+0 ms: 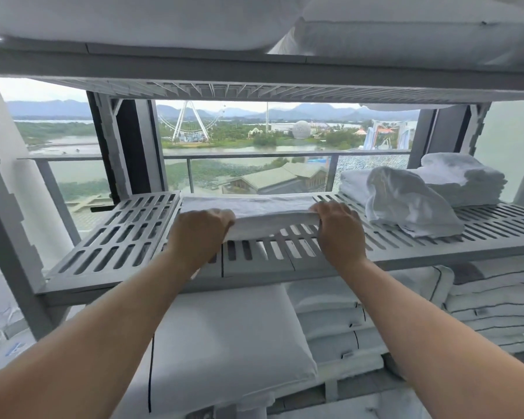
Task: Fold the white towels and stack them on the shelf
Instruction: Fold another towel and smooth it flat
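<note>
Three tiers of a grey slatted rack (pixel 11 225) fill the view, with a window (pixel 285 137) behind it. The top tier carries white pillows (pixel 406 28). The bottom tier holds a big cushion (pixel 224 334) at the left and piles of folded bedding (pixel 490 306) with dark piping at the right.

On the middle shelf (pixel 124 237) the folded towel (pixel 248 208) lies flat near the centre. Its long axis runs left to right along the shelf, and its thick folded edge faces the person. At the far right end of the same shelf sits a stack of folded towels (pixel 472 182). A crumpled towel (pixel 406 207) slumps against the front of that stack, near the folded towel but apart from it.

The left grip (pixel 198 231) holds the folded towel's near left corner, with fingers curled over the edge. The right grip (pixel 338 228) holds the near right corner in the same way. Both forearms reach in over the front rail of the shelf.
</note>
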